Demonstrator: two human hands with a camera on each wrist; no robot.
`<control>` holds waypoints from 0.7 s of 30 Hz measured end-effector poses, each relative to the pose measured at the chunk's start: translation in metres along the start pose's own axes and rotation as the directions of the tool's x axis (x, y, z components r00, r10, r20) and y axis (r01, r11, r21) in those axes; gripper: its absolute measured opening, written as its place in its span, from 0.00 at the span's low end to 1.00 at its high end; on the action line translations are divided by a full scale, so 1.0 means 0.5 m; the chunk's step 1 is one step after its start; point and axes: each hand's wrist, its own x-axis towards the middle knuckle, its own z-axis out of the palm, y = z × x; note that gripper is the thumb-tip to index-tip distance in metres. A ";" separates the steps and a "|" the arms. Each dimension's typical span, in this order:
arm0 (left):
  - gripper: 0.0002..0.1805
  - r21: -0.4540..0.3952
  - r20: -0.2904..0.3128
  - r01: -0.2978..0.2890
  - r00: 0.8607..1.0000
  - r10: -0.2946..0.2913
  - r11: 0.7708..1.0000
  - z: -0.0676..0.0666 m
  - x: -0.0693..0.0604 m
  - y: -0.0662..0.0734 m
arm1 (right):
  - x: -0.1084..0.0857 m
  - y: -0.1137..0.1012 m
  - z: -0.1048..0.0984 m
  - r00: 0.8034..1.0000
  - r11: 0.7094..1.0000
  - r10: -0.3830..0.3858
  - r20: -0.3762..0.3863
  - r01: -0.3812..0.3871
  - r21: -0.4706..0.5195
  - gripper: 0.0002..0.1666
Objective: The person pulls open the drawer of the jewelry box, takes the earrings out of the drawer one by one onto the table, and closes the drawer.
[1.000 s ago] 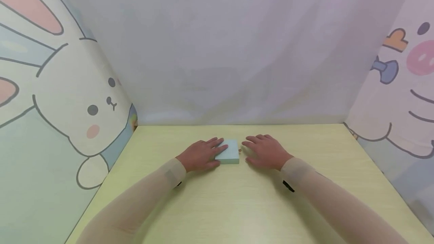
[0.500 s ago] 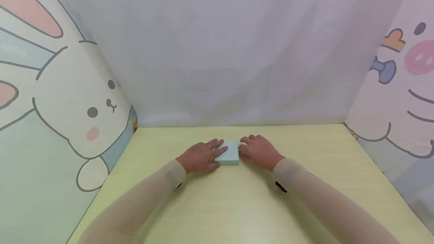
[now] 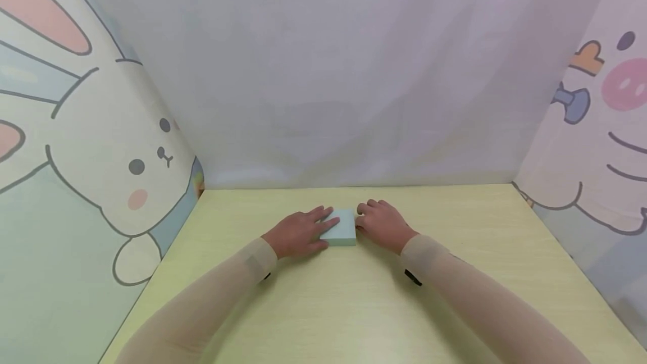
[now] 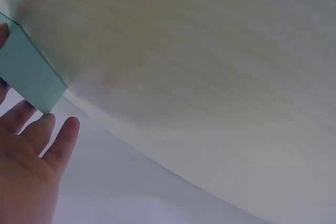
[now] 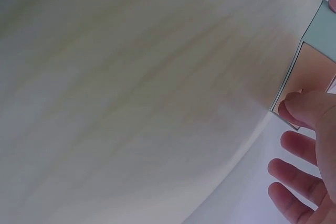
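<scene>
A flat pale teal box point(image 3: 342, 227) lies on the table towards its far side. My left hand point(image 3: 297, 233) rests on the box's left part, fingers spread and fairly straight over the top, thumb at the near corner. At the box's right end, my right hand point(image 3: 386, 226) pinches with thumb and index finger; its other fingers stay off the box. In the right wrist view, that end shows a tan panel point(image 5: 315, 66) framed by teal edges. The small tab there is mostly hidden by the pinching fingers. From the left wrist, the box's plain teal side point(image 4: 31, 69) shows.
A pale wood table point(image 3: 333, 308) lies under both forearms. Behind it hangs a plain whitish curtain point(image 3: 354, 100). Printed walls stand on both sides, with a rabbit point(image 3: 116, 145) at left and a pig point(image 3: 606, 105) at right.
My right hand has moved left to the box's right end, and its thumb and index finger have closed on the small tab. My left hand and the box stay in place.
</scene>
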 end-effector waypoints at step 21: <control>0.41 -0.059 0.034 0.044 0.999 -0.042 0.997 -0.005 0.000 0.005 | -0.010 0.014 -0.009 0.993 0.999 0.035 0.109 -0.033 -0.021 0.07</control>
